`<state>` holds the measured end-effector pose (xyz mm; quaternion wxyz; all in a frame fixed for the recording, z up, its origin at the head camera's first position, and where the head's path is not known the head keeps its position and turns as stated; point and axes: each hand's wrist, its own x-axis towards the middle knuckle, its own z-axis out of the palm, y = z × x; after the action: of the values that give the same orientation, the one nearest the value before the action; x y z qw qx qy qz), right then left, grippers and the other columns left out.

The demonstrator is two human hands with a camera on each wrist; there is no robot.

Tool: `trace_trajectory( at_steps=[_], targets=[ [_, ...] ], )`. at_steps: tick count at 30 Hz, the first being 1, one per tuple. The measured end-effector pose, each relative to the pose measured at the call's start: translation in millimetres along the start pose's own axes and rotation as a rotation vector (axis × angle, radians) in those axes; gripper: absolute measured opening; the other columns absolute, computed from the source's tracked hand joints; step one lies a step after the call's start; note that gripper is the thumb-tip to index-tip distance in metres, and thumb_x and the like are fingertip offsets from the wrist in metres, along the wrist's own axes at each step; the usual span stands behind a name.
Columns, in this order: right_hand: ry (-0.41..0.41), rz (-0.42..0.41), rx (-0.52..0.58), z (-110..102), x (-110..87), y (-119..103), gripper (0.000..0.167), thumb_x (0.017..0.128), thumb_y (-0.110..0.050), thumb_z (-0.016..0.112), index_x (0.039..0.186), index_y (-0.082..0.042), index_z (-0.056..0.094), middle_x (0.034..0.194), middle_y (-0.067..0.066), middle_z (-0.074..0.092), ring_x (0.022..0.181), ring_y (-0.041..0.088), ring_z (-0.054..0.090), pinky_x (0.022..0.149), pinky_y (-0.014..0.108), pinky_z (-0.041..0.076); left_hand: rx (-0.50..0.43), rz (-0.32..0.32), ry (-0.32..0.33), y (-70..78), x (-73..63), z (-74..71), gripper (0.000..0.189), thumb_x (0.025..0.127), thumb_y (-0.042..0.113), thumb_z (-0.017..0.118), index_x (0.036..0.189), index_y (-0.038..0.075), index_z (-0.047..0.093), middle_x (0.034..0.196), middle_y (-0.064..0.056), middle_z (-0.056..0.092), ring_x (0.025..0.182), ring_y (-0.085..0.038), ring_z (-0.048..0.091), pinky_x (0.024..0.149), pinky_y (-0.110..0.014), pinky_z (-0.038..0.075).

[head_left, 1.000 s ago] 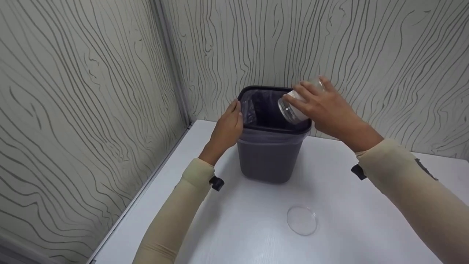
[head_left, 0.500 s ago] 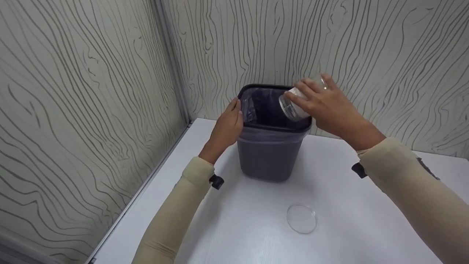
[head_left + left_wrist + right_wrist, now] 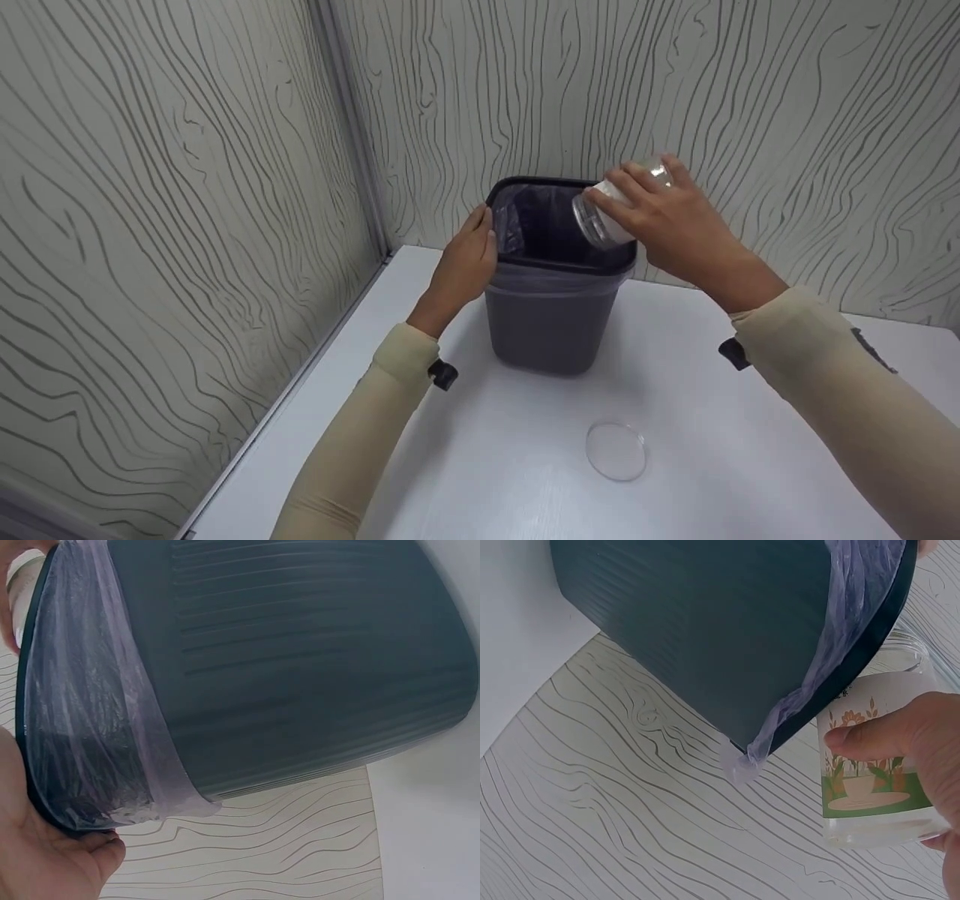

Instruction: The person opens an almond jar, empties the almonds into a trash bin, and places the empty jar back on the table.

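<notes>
A dark grey trash bin stands upright at the back of the white table, lined with a thin translucent bag folded over its black rim. My left hand grips that rim at the bin's left side, fingertips curled at the edge in the left wrist view. My right hand holds a clear jar with a printed plant-and-flower label. The jar tilts steeply, its mouth pointing down and left over the bin's opening. A clear round lid lies on the table in front of the bin.
The bin stands close to the wood-grain patterned back wall. Another patterned wall runs along the left side of the white table. Both wrists wear light sleeves with small black mounts.
The jar shifts very slightly, staying tilted over the bin's opening. The left hand keeps its grip on the rim, and the lid has not moved on the table.
</notes>
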<state>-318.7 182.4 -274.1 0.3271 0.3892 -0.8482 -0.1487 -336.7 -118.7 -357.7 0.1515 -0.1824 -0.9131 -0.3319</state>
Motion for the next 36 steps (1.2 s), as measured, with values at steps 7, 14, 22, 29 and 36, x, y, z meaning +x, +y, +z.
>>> trace_trajectory(
  at_steps=[7, 14, 22, 29, 36],
  targets=[
    [0.053, 0.055, 0.043, 10, -4.2, -4, 0.085, 0.072, 0.014, 0.072, 0.149, -0.013, 0.049, 0.143, 0.023, 0.051, 0.130, 0.043, 0.049, 0.107, 0.068, 0.033, 0.020, -0.001, 0.002, -2.5, -0.6, 0.4, 0.051, 0.112, 0.022, 0.029, 0.155, -0.005, 0.029, 0.165, -0.018, 0.024, 0.153, -0.026, 0.024, 0.121, -0.037, 0.025],
    [0.159, 0.136, 0.057, 12, -8.1, -6, 0.079, 0.071, 0.013, 0.073, 0.145, -0.009, 0.053, 0.133, 0.025, 0.056, 0.122, 0.044, 0.053, 0.104, 0.069, 0.036, 0.020, 0.004, 0.018, -1.7, 1.2, -0.6, 0.051, 0.111, 0.021, 0.030, 0.155, -0.005, 0.029, 0.165, -0.019, 0.024, 0.152, -0.027, 0.026, 0.121, -0.039, 0.027],
    [0.201, 0.191, 0.059, 14, -11.7, -8, 0.085, 0.067, 0.006, 0.083, 0.145, -0.008, 0.052, 0.131, 0.025, 0.058, 0.120, 0.044, 0.054, 0.099, 0.068, 0.040, 0.023, 0.003, 0.015, -3.1, 2.2, -1.4, 0.051, 0.111, 0.021, 0.030, 0.155, -0.005, 0.029, 0.165, -0.018, 0.024, 0.152, -0.027, 0.026, 0.121, -0.038, 0.026],
    [0.193, 0.273, 0.107, 16, -15.7, -9, 0.088, 0.068, -0.001, 0.088, 0.147, -0.007, 0.051, 0.136, 0.024, 0.057, 0.124, 0.042, 0.053, 0.099, 0.066, 0.041, 0.018, 0.002, 0.010, -5.4, 1.7, -3.8, 0.051, 0.112, 0.021, 0.030, 0.156, -0.005, 0.027, 0.165, -0.018, 0.022, 0.152, -0.027, 0.025, 0.121, -0.039, 0.026],
    [0.220, 0.320, 0.129, 18, -18.3, -11, 0.091, 0.068, -0.007, 0.091, 0.149, -0.007, 0.049, 0.133, 0.024, 0.058, 0.120, 0.045, 0.056, 0.096, 0.064, 0.044, 0.023, -0.005, 0.012, -6.0, 1.9, -4.9, 0.052, 0.112, 0.022, 0.030, 0.156, -0.005, 0.027, 0.166, -0.018, 0.022, 0.152, -0.026, 0.024, 0.122, -0.038, 0.025]
  ],
)
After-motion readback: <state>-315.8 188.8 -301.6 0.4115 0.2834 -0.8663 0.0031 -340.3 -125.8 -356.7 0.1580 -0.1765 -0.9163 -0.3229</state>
